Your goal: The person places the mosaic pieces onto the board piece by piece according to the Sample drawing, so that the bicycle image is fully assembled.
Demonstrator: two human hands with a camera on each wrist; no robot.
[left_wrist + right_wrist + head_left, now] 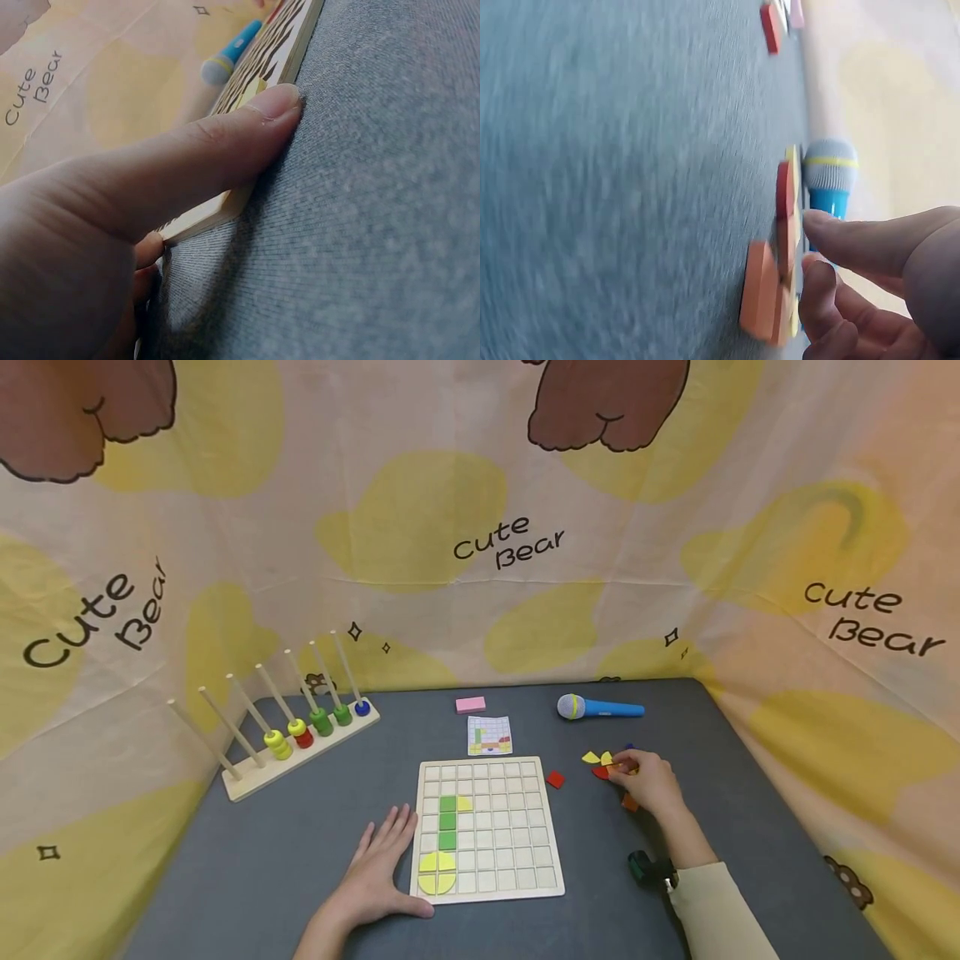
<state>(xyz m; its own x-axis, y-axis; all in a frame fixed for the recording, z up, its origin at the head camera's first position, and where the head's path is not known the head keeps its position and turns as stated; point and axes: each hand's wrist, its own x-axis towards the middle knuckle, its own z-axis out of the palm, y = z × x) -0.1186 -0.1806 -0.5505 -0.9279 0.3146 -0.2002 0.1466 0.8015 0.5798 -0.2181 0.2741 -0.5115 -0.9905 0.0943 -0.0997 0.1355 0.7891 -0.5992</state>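
A pale grid board [551,827] lies on the table with three green squares [447,821] in a column, a yellow quarter piece [465,804] beside the top one, and a yellow circle of quarter pieces [437,872] at its lower left. My left hand [375,877] spreads along the board's left edge, its thumb [217,142] at the near corner. Over a small pile of loose pieces at the right is my right hand [651,781]. Its thumb and fingertips reach in beside a red piece [784,191] and an orange piece [757,289], with a gap between them.
Behind the board lie a pattern card [490,736] and a pink block [470,704]. A blue toy microphone [611,708] rests at the back right. At the left stands a peg rack [300,758] with coloured beads. A red square [555,779] sits right of the board.
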